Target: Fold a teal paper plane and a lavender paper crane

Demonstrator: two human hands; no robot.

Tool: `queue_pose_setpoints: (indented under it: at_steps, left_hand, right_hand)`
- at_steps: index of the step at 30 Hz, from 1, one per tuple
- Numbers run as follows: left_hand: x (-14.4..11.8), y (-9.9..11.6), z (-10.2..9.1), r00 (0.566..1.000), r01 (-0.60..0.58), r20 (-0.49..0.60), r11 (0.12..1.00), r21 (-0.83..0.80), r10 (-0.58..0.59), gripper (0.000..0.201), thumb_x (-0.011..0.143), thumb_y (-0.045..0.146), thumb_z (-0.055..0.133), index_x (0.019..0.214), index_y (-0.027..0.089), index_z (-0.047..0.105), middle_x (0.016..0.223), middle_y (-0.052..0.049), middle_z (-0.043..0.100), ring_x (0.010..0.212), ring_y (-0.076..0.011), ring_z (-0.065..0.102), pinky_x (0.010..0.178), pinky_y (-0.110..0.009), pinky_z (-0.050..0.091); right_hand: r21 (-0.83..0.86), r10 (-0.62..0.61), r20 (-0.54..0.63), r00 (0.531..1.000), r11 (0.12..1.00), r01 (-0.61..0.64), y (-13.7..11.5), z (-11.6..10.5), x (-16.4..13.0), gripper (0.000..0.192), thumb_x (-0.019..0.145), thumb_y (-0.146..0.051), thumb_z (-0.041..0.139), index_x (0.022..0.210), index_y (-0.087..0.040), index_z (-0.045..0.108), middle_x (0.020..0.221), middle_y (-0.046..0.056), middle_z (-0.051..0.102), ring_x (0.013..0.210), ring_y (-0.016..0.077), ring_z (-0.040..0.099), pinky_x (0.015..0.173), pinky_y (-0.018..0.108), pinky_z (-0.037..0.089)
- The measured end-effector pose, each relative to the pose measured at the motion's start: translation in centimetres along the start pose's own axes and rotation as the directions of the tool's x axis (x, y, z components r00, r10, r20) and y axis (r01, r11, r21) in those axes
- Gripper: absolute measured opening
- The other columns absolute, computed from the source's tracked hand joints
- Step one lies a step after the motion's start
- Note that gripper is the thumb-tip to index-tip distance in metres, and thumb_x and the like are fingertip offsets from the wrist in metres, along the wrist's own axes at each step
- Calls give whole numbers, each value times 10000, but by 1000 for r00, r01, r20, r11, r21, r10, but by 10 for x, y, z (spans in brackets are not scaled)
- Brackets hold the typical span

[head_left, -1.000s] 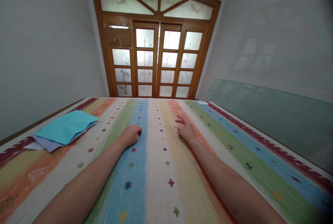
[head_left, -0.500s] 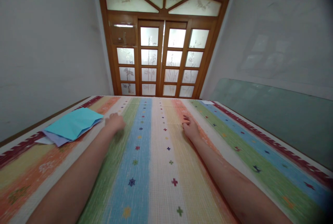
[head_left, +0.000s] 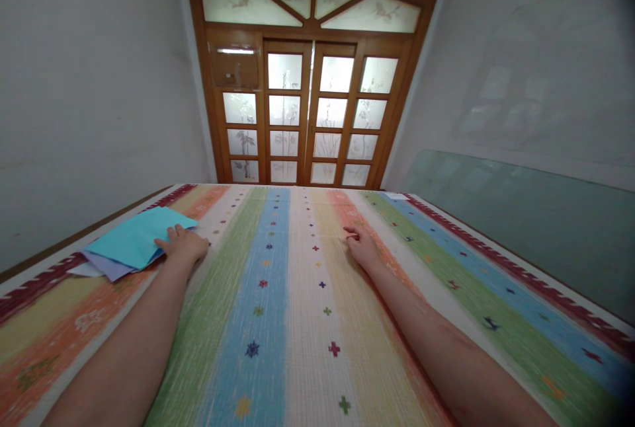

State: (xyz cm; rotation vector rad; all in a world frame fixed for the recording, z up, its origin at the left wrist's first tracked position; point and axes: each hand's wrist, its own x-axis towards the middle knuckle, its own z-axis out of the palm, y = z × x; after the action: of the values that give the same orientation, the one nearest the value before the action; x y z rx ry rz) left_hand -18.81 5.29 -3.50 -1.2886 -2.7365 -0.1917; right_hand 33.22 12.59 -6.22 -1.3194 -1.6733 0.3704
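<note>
Both my forearms run bare from the bottom corners of the frame up toward the centre. My left hand (head_left: 184,245) sits left of centre, palm down, fingers loosely spread and angled toward the upper left, nothing gripped. My right hand (head_left: 360,247) sits just right of centre, palm down and relaxed, fingers lightly curled, pointing up-left. Left arm angles outward; right arm lies nearly straight. Hands well apart, roughly level in the frame.

Left hand (head_left: 184,245) slid left onto paper stack (head_left: 133,242).
</note>
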Motion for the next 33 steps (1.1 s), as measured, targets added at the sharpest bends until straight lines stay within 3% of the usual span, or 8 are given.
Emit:
queue_pose_setpoints:
  at_steps: [7,13,16,20,24,29,31,33]
  left_hand:
    - [-20,10,-27,973,-105,-207,994,-23,99,586,823,348,488,1326,48,517,1376,-254,499,1316,-433,344,1061,-730,125]
    - [-68,60,-98,874,-350,-350,936,29,337,535,859,348,476,1279,20,527,1311,-248,539,1247,-391,432,1034,-591,322]
    - [-113,91,-134,789,-569,-263,822,33,556,401,888,365,478,1151,96,617,1202,-196,615,1150,-347,534,977,-472,416]
    - [-203,118,-165,472,-882,-46,470,-32,881,291,882,354,528,983,134,689,1056,-158,672,981,-302,634,847,-398,492]
    - [-289,121,-175,148,-972,117,167,-166,982,286,878,364,553,914,144,732,928,-153,710,816,-285,681,685,-370,518]
    - [-318,111,-176,-270,-912,206,-181,-369,940,218,834,395,629,867,237,775,765,-79,738,623,-229,675,529,-316,470]
    - [-304,112,-172,-327,-874,230,-201,-443,917,195,846,376,630,933,279,775,797,-35,756,680,-210,695,574,-294,484]
    - [-280,117,-161,-220,-889,213,-106,-445,952,200,845,359,616,963,304,769,840,-14,762,750,-204,707,653,-287,501]
  right_hand:
    - [-30,11,18,1000,1000,-10,-8,-3,-3,391,735,-115,473,1031,-174,721,1027,86,734,879,213,655,815,326,485]
    - [-31,24,41,999,999,-23,-16,-5,-5,372,752,-127,480,1027,-164,726,1046,100,736,920,208,664,858,324,487]
    - [-30,25,55,998,999,-24,-16,-5,-6,373,761,-127,477,1035,-168,726,1058,97,736,955,208,665,881,326,486]
    - [-33,17,82,996,999,-14,-14,-4,-5,376,750,-111,472,1014,-177,732,1048,82,740,972,203,664,893,319,483]
    - [-36,13,115,993,999,-9,-10,-3,-4,364,751,-123,468,994,-178,734,1000,69,746,933,200,667,866,314,489]
    - [-21,14,168,986,1000,-10,-9,-3,-3,337,748,-148,484,970,-184,734,978,55,747,913,200,664,855,315,484]
    - [-9,17,187,982,1000,-15,-10,-3,-4,328,750,-160,485,962,-189,733,961,49,748,902,198,665,843,312,485]
    - [6,19,202,979,1000,-20,-12,-3,-4,320,749,-174,490,954,-195,734,952,44,749,903,196,663,840,307,482]
